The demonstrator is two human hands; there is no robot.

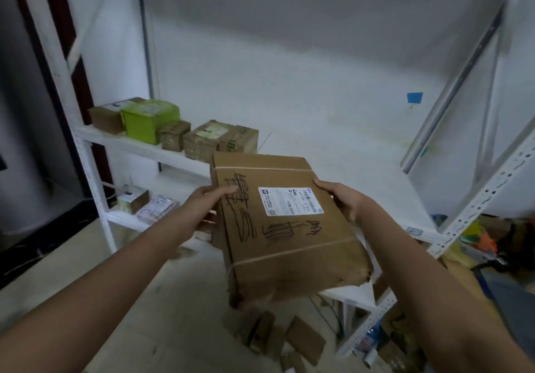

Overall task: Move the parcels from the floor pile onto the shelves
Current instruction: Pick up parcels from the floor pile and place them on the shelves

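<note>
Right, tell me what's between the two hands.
The flat cardboard parcel, with the left hand and the right hand gripping its opposite edges. The head view shows it.

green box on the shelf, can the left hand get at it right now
Probably not yet: the left hand is busy gripping the flat parcel with the right hand. The path to the green box itself looks open.

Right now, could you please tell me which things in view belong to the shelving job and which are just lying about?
Job: the taped parcel held in the left hand and right hand; the shelf; the boxes already on it; the parcels on the floor.
Lying about: the blue tape on the wall; the colourful clutter at right.
</note>
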